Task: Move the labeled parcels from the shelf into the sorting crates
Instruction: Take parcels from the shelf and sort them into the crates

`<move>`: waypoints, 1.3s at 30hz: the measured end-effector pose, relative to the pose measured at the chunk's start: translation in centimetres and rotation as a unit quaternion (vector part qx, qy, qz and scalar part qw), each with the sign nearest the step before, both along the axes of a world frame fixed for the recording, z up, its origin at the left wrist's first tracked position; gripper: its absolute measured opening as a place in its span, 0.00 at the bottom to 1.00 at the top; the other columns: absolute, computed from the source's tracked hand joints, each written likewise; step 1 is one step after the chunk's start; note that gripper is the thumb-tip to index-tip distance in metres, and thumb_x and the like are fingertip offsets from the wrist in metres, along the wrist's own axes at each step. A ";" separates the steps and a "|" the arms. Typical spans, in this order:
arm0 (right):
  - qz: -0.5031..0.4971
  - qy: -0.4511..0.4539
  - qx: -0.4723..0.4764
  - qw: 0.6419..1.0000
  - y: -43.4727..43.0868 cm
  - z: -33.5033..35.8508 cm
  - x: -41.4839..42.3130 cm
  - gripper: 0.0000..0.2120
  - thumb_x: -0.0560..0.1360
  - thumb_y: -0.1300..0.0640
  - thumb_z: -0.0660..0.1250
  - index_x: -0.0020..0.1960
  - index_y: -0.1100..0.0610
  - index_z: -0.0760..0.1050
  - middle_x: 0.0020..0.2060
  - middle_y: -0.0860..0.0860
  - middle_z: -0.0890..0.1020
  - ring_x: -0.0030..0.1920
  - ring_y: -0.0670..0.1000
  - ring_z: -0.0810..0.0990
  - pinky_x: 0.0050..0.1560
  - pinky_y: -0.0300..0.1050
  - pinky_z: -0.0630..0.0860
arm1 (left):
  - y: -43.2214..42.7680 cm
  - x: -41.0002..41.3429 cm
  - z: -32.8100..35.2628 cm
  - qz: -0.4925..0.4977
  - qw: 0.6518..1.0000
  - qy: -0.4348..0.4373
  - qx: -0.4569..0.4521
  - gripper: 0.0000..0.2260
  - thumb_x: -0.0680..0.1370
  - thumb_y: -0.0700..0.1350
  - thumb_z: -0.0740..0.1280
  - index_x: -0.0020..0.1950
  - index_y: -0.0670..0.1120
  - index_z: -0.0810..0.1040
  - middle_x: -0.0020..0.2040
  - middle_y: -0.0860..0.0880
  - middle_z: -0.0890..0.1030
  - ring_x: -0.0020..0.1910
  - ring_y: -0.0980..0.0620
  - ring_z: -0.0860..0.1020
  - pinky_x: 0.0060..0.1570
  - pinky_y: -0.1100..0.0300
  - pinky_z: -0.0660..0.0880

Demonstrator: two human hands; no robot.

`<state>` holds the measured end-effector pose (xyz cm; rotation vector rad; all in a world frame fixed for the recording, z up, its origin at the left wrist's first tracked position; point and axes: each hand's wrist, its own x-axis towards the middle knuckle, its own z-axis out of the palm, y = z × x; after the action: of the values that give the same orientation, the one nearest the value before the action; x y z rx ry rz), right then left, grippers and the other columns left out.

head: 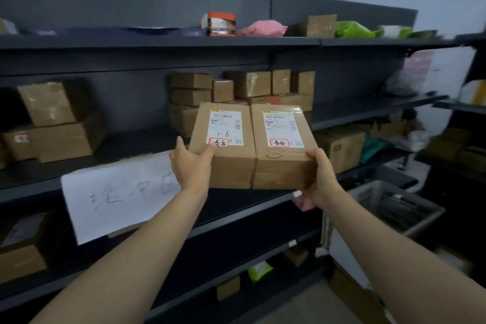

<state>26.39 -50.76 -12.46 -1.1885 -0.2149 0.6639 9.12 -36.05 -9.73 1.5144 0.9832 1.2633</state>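
Two brown parcels side by side, long edges touching, held up in front of middle shelf [368, 110], near viewer.
- Left hand [193, 163] grips left parcel [223, 160] at its near-left corner: thumb lies on top by red-ringed stamp on label, fingers along side and underneath, mostly hidden.
- Right hand [319, 181] grips right parcel [282, 163] at its near-right corner: thumb on top edge, fingers curled beneath.
- Grey crate [389, 202] low at right, blurred.
- White paper sign [115, 197] hangs from shelf edge, left of hands.

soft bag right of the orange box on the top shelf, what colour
Pink; the soft bag shows best in the head view.
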 end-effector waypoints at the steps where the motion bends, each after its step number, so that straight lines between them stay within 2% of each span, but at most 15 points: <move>1: -0.012 0.009 0.003 1.000 -2.2 -0.5 1.1 0.17 0.73 0.45 0.62 0.59 0.52 0.73 0.53 0.55 0.79 0.51 0.56 0.78 0.46 0.51 0.77 | -1.3 1.6 -0.6 -0.034 0.999 -0.006 -0.010 0.34 0.63 0.59 0.71 0.68 0.51 0.72 0.63 0.46 0.73 0.57 0.48 0.76 0.60 0.46 0.74; 3: -0.053 0.013 0.009 0.998 -6.4 -1.4 3.5 0.18 0.74 0.46 0.62 0.59 0.53 0.74 0.52 0.56 0.80 0.50 0.57 0.80 0.44 0.51 0.79 | -4.0 5.2 -1.8 -0.086 0.996 -0.015 -0.033 0.29 0.63 0.57 0.71 0.62 0.51 0.77 0.59 0.46 0.76 0.51 0.49 0.78 0.57 0.47 0.76; 6: -0.121 0.013 0.006 0.993 -12.1 -2.9 6.8 0.18 0.75 0.46 0.60 0.61 0.53 0.73 0.52 0.55 0.81 0.51 0.56 0.80 0.45 0.52 0.79 | -8.0 10.3 -2.9 -0.153 0.987 -0.024 -0.049 0.23 0.69 0.51 0.72 0.63 0.50 0.75 0.60 0.46 0.75 0.53 0.49 0.76 0.56 0.48 0.75; 9: -0.180 0.044 0.008 0.983 -17.0 -4.7 9.8 0.15 0.75 0.46 0.61 0.59 0.51 0.73 0.52 0.55 0.79 0.53 0.57 0.79 0.45 0.53 0.78 | -11.7 15.8 -3.6 -0.262 0.961 -0.034 -0.087 0.19 0.73 0.48 0.70 0.63 0.54 0.71 0.57 0.49 0.75 0.51 0.49 0.76 0.42 0.52 0.75; 11: -0.225 0.064 0.006 0.972 -19.7 -5.9 11.7 0.14 0.73 0.45 0.62 0.56 0.50 0.73 0.55 0.56 0.79 0.56 0.58 0.78 0.50 0.56 0.79 | -13.7 19.4 -4.3 -0.336 0.933 -0.017 -0.126 0.19 0.75 0.48 0.68 0.64 0.58 0.68 0.54 0.52 0.75 0.49 0.50 0.75 0.36 0.55 0.74; 13: -0.261 0.082 0.001 0.962 -22.1 -6.9 14.0 0.17 0.72 0.44 0.64 0.58 0.51 0.74 0.57 0.58 0.80 0.56 0.59 0.79 0.58 0.60 0.77 | -15.4 23.0 -5.3 -0.387 0.908 0.000 -0.159 0.20 0.75 0.50 0.68 0.65 0.60 0.67 0.54 0.52 0.75 0.50 0.50 0.75 0.40 0.51 0.77; 14: -0.279 0.084 -0.006 0.957 -23.1 -7.3 15.1 0.18 0.72 0.44 0.64 0.58 0.52 0.74 0.56 0.57 0.81 0.55 0.59 0.80 0.57 0.59 0.77 | -16.1 25.0 -6.0 -0.403 0.900 0.008 -0.168 0.21 0.75 0.50 0.68 0.66 0.60 0.67 0.55 0.52 0.75 0.51 0.49 0.76 0.46 0.48 0.78; 16: -0.309 0.081 -0.030 0.947 -25.0 -7.9 17.5 0.14 0.75 0.45 0.62 0.56 0.51 0.75 0.52 0.56 0.81 0.49 0.56 0.80 0.46 0.55 0.79 | -17.4 29.2 -7.4 -0.427 0.884 0.013 -0.190 0.22 0.75 0.50 0.68 0.67 0.60 0.67 0.57 0.51 0.76 0.53 0.48 0.77 0.54 0.45 0.77; 19: -0.362 0.099 -0.067 0.925 -27.5 -8.6 21.3 0.09 0.76 0.44 0.61 0.49 0.49 0.73 0.48 0.54 0.79 0.45 0.55 0.78 0.37 0.50 0.75 | -19.5 35.6 -9.1 -0.457 0.864 0.025 -0.210 0.20 0.75 0.48 0.68 0.66 0.56 0.69 0.56 0.48 0.77 0.53 0.46 0.78 0.55 0.45 0.76; 24: -0.429 0.132 -0.091 0.889 -31.6 -10.4 25.6 0.13 0.73 0.42 0.63 0.52 0.48 0.74 0.52 0.54 0.80 0.52 0.55 0.79 0.56 0.57 0.77 | -23.2 44.1 -12.2 -0.508 0.814 0.098 -0.265 0.13 0.73 0.51 0.70 0.55 0.50 0.74 0.52 0.46 0.80 0.51 0.46 0.78 0.53 0.47 0.77; 27: -0.468 0.142 -0.096 0.867 -35.0 -12.2 27.2 0.10 0.74 0.43 0.63 0.49 0.48 0.74 0.47 0.52 0.79 0.47 0.53 0.79 0.50 0.53 0.78 | -26.4 48.2 -14.1 -0.552 0.768 0.160 -0.283 0.16 0.72 0.55 0.70 0.57 0.53 0.73 0.50 0.49 0.78 0.49 0.50 0.76 0.45 0.53 0.74; 31: -0.496 0.147 -0.112 0.848 -38.9 -14.4 30.2 0.10 0.74 0.43 0.63 0.49 0.48 0.74 0.49 0.54 0.80 0.51 0.57 0.79 0.57 0.64 0.76 | -29.8 52.9 -16.8 -0.577 0.714 0.240 -0.316 0.22 0.69 0.63 0.69 0.59 0.59 0.70 0.58 0.50 0.74 0.59 0.44 0.71 0.60 0.40 0.65; 34: -0.501 0.161 -0.117 0.842 -41.4 -15.8 33.5 0.12 0.74 0.43 0.64 0.51 0.49 0.74 0.50 0.54 0.80 0.50 0.58 0.80 0.54 0.64 0.78 | -32.3 56.4 -18.5 -0.573 0.709 0.250 -0.327 0.17 0.70 0.62 0.68 0.56 0.59 0.70 0.58 0.49 0.72 0.60 0.44 0.70 0.56 0.42 0.67; 36: -0.501 0.165 -0.121 0.841 -42.8 -16.9 36.1 0.11 0.74 0.43 0.63 0.50 0.49 0.74 0.49 0.54 0.80 0.48 0.56 0.79 0.51 0.56 0.79 | -33.9 59.0 -19.4 -0.561 0.720 0.234 -0.333 0.15 0.72 0.59 0.68 0.55 0.57 0.70 0.54 0.49 0.73 0.55 0.46 0.71 0.50 0.46 0.69; 39: -0.500 0.175 -0.124 0.839 -44.8 -18.8 40.9 0.10 0.75 0.44 0.63 0.50 0.49 0.74 0.49 0.54 0.80 0.48 0.55 0.79 0.52 0.54 0.78 | -36.3 63.0 -20.1 -0.544 0.741 0.218 -0.328 0.14 0.74 0.55 0.67 0.56 0.55 0.70 0.46 0.51 0.73 0.46 0.51 0.72 0.46 0.51 0.69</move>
<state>67.29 -95.55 -31.25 -1.2049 0.7952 -0.0456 72.09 -72.37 -29.88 1.3976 0.5025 -0.2897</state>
